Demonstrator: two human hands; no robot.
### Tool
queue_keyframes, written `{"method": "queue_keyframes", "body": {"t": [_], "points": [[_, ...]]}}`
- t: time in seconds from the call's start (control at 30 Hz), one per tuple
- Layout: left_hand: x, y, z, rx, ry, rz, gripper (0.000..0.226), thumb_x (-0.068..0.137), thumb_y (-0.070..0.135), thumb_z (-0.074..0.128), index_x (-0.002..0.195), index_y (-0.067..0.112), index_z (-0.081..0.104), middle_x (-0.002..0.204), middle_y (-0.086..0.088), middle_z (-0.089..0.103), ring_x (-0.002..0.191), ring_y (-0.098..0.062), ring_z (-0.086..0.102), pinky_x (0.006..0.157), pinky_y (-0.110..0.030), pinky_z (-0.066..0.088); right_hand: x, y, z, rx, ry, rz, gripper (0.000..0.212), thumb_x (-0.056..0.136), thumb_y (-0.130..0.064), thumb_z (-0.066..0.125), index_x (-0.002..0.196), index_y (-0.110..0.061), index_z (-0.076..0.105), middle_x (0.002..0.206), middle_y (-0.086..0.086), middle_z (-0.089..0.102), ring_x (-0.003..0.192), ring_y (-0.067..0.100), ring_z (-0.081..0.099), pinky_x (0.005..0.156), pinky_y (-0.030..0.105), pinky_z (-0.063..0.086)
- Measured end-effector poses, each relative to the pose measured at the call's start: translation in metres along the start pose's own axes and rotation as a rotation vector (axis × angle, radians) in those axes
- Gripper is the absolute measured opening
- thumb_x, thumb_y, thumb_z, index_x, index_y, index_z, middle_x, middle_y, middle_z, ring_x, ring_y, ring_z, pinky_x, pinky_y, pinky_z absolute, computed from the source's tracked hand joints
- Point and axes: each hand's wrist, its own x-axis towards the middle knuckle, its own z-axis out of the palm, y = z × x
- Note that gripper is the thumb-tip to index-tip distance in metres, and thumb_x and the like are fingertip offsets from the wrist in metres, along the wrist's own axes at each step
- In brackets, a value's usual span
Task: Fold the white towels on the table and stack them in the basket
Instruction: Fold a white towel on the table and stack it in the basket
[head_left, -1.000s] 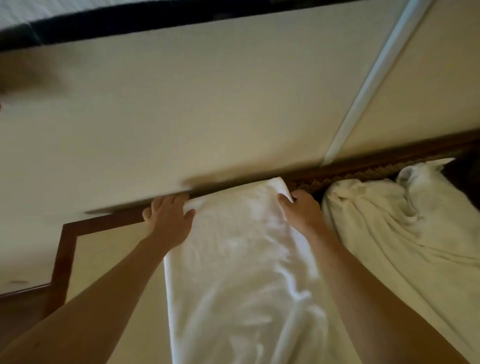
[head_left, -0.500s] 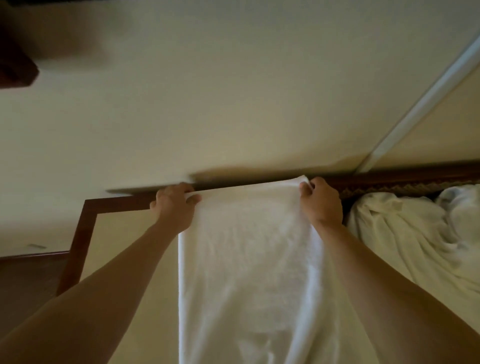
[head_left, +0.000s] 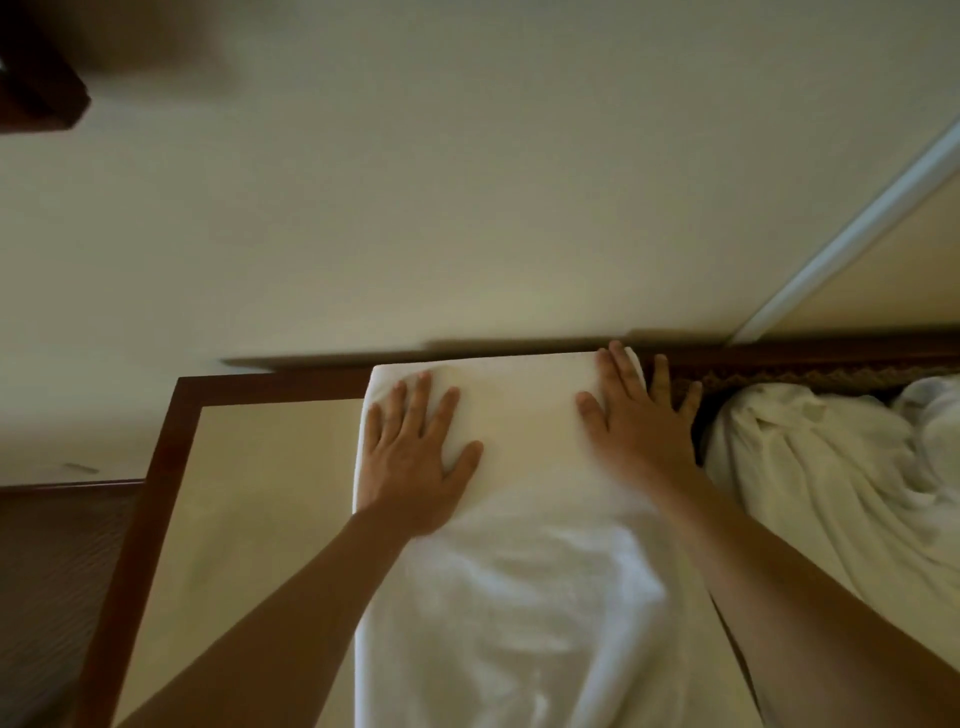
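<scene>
Pressing flat: left hand (head_left: 415, 462) and right hand (head_left: 634, 431), fingers straight and spread, holding nothing, rest on white towel (head_left: 514, 519) | towel lies on table (head_left: 249, 519) under both hands | crumpled towels (head_left: 831, 478) just right of right hand | wall (head_left: 467, 208) beyond fingertips

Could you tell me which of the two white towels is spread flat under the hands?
The left towel, pressed by the left hand and right hand; the right towel lies crumpled, untouched.
</scene>
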Motion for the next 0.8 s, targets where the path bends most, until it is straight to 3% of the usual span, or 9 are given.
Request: {"method": "queue_keyframes", "body": {"t": [0.23, 0.37, 0.47, 0.57, 0.63, 0.67, 0.73, 0.8], "points": [[0.018, -0.02, -0.013, 0.05, -0.084, 0.043, 0.082, 0.09, 0.079, 0.005, 0.162, 0.041, 0.001, 0.171, 0.005, -0.013, 0.158, -0.023, -0.01, 0.127, -0.048, -0.003, -0.001, -0.003, -0.008, 0.097, -0.103, 0.094, 0.063, 0.104, -0.06, 0.004, 0.161, -0.039, -0.013, 0.169, -0.013, -0.02, 0.157, 0.029, -0.014, 0.118, 0.071, -0.007], [0.029, -0.01, -0.021, 0.025, -0.065, 0.004, 0.086, 0.086, 0.08, 0.008, 0.162, 0.041, 0.012, 0.172, 0.003, -0.001, 0.158, -0.026, 0.0, 0.126, -0.051, 0.001, 0.015, -0.001, -0.015, 0.098, -0.105, 0.067, 0.061, 0.104, -0.059, 0.005, 0.161, -0.041, -0.009, 0.169, -0.016, -0.015, 0.157, 0.031, -0.012, 0.118, 0.072, -0.006], [0.032, -0.013, -0.019, 0.038, -0.084, 0.003, 0.082, 0.088, 0.081, 0.005, 0.161, 0.044, 0.004, 0.172, 0.007, -0.01, 0.158, -0.022, -0.008, 0.125, -0.054, -0.005, 0.02, 0.001, -0.019, 0.053, -0.107, 0.069, 0.061, 0.104, -0.058, 0.004, 0.161, -0.039, -0.007, 0.17, -0.015, -0.011, 0.157, 0.034, -0.011, 0.117, 0.074, -0.007], [0.023, -0.019, -0.017, 0.006, -0.061, -0.166, 0.077, 0.096, 0.075, 0.014, 0.163, 0.038, 0.005, 0.171, 0.004, -0.011, 0.158, -0.027, -0.009, 0.123, -0.06, -0.005, 0.011, -0.008, -0.021, -0.01, -0.02, 0.151, 0.065, 0.105, -0.054, 0.007, 0.164, -0.027, -0.003, 0.171, -0.009, -0.009, 0.156, 0.038, -0.013, 0.115, 0.075, -0.009], [0.014, -0.016, -0.016, -0.025, -0.038, -0.324, 0.075, 0.1, 0.068, 0.016, 0.164, 0.03, 0.007, 0.172, -0.001, -0.011, 0.157, -0.036, -0.007, 0.123, -0.063, -0.003, -0.005, -0.024, -0.016, -0.021, 0.035, 0.059, 0.065, 0.106, -0.052, 0.01, 0.164, -0.026, -0.003, 0.171, -0.007, -0.011, 0.156, 0.036, -0.016, 0.116, 0.074, -0.01], [0.009, -0.01, -0.016, -0.023, -0.003, -0.316, 0.073, 0.101, 0.064, 0.015, 0.164, 0.027, 0.009, 0.172, -0.005, -0.009, 0.156, -0.039, -0.006, 0.123, -0.063, -0.002, -0.013, -0.033, -0.012, -0.026, 0.033, -0.041, 0.064, 0.106, -0.053, 0.011, 0.163, -0.027, -0.003, 0.171, -0.006, -0.012, 0.156, 0.033, -0.017, 0.116, 0.072, -0.011], [-0.001, 0.007, -0.012, -0.026, 0.038, -0.101, 0.072, 0.1, 0.061, 0.013, 0.164, 0.028, 0.011, 0.172, -0.006, -0.007, 0.157, -0.036, -0.006, 0.124, -0.06, -0.004, -0.026, -0.047, -0.002, -0.03, -0.02, -0.186, 0.066, 0.105, -0.057, 0.01, 0.163, -0.031, -0.005, 0.17, -0.008, -0.016, 0.156, 0.027, -0.019, 0.118, 0.069, -0.012], [-0.009, 0.016, -0.006, -0.031, -0.026, 0.077, 0.073, 0.097, 0.065, 0.007, 0.164, 0.036, 0.007, 0.172, 0.002, -0.012, 0.158, -0.027, -0.012, 0.125, -0.054, -0.008, -0.029, -0.045, 0.004, -0.025, -0.053, -0.187, 0.067, 0.103, -0.061, 0.009, 0.163, -0.034, -0.006, 0.17, -0.011, -0.016, 0.156, 0.024, -0.018, 0.12, 0.067, -0.01]]}}
